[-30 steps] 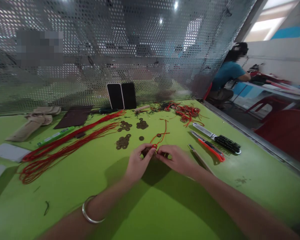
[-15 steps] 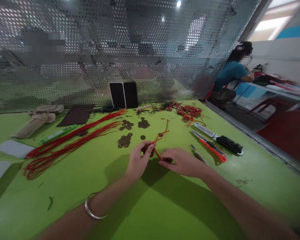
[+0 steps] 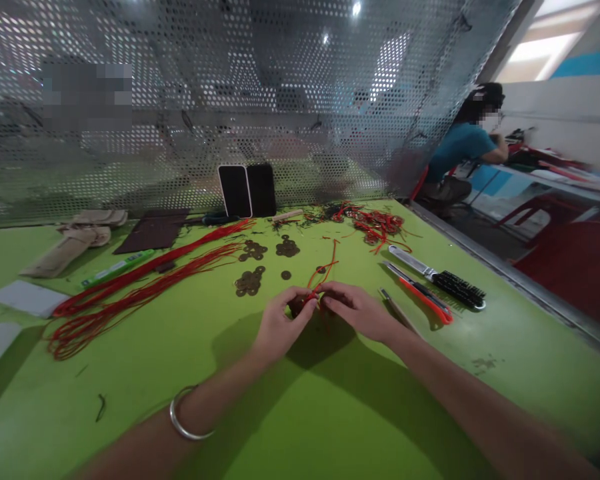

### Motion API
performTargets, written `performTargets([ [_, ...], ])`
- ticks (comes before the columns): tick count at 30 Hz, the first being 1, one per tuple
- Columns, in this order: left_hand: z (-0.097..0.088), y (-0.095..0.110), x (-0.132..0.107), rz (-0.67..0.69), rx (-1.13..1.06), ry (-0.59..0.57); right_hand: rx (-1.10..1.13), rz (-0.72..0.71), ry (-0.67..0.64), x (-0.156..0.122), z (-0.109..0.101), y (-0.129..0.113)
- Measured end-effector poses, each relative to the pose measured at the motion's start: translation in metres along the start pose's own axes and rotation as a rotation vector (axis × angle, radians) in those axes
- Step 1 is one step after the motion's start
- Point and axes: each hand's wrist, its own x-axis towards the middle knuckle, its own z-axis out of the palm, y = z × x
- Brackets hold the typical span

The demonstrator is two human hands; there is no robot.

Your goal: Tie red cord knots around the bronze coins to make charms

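Note:
A thin red cord (image 3: 330, 264) runs from between my fingertips toward the back of the green table (image 3: 290, 413). My left hand (image 3: 285, 323) is closed, pinching the cord, and a dark round piece, perhaps a coin, partly shows behind its fingers. Right beside it my right hand (image 3: 355, 310) pinches the same cord, fingertips almost touching the left ones. The knot or crossing between the fingers is largely hidden. Beyond the hands lie a single holed coin (image 3: 286, 275) and another coin (image 3: 321, 269) by the cord. Several more form a coin pile (image 3: 249, 281) to the left.
Bundles of red cord (image 3: 165, 273) stretch across the left. At right lie a hairbrush (image 3: 445, 280), an orange utility knife (image 3: 425, 297) and a slim pointed tool (image 3: 397, 310). Two phones (image 3: 247, 191) lean against a perforated metal screen (image 3: 180, 120). A person (image 3: 460, 147) sits at far right.
My right hand has moved up and left from the lower part of the cord to meet my left fingertips. My left hand has shifted slightly right.

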Motion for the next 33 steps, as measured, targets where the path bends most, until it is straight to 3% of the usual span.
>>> performTargets([
  [8, -0.0002, 0.0032, -0.0003, 0.025, 0.006, -0.011, 0.201, -0.001, 0.044, 0.0024, 0.0037, 0.0068],
  [24, -0.0002, 0.0031, -0.0012, 0.021, -0.083, -0.077, 0.490, 0.065, -0.050, 0.0057, 0.0047, 0.0041],
  [33, 0.0004, 0.0031, -0.0011, -0.005, -0.190, -0.102, 0.513, 0.078, -0.095, 0.0060, 0.0036, 0.0048],
])
